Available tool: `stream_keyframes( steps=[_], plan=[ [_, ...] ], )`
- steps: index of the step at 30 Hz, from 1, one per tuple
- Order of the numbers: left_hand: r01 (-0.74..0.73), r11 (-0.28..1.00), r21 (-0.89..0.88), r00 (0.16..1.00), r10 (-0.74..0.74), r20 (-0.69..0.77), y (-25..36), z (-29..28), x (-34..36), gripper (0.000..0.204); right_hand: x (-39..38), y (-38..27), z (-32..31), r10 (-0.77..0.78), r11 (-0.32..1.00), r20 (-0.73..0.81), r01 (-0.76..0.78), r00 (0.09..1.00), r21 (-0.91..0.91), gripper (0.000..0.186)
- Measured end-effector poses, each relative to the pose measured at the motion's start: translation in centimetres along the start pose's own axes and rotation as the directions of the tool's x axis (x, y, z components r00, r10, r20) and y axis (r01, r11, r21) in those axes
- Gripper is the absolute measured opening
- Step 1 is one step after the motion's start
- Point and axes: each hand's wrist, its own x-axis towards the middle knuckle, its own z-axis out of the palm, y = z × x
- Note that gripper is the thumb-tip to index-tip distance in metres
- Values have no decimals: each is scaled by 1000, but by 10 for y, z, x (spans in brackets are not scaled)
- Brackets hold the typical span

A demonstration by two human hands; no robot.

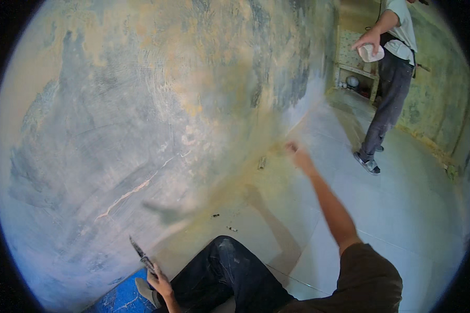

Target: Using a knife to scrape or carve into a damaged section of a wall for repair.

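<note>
My left hand is closed around a knife with a narrow pointed blade and a dark handle. The blade points up toward the patchy grey and yellow wall. A pale, jagged crack runs along the lower part of that wall, beyond the knife tip. Far out in front, my right hand reaches to the foot of the wall. Motion smears its fingers, so whether it holds anything does not show. Close to it, a small stubby piece sits low by the wall.
Small dark bits lie on the pale tiled floor by my bent knee. Something blue is under my foot. At the back right a person stands holding a white rounded object, near a low shelf.
</note>
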Motion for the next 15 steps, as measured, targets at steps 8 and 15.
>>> stream_keyframes(
  steps=[8,15],
  plan=[
    [203,977,-59,958,-186,217,91,71,3,30,-187,-162,267,-292,745,480,-117,827,657,25],
    [173,984,42,968,-178,176,81,56,17,34,-221,-146,260,-251,694,557,-254,792,674,22]
  ],
)
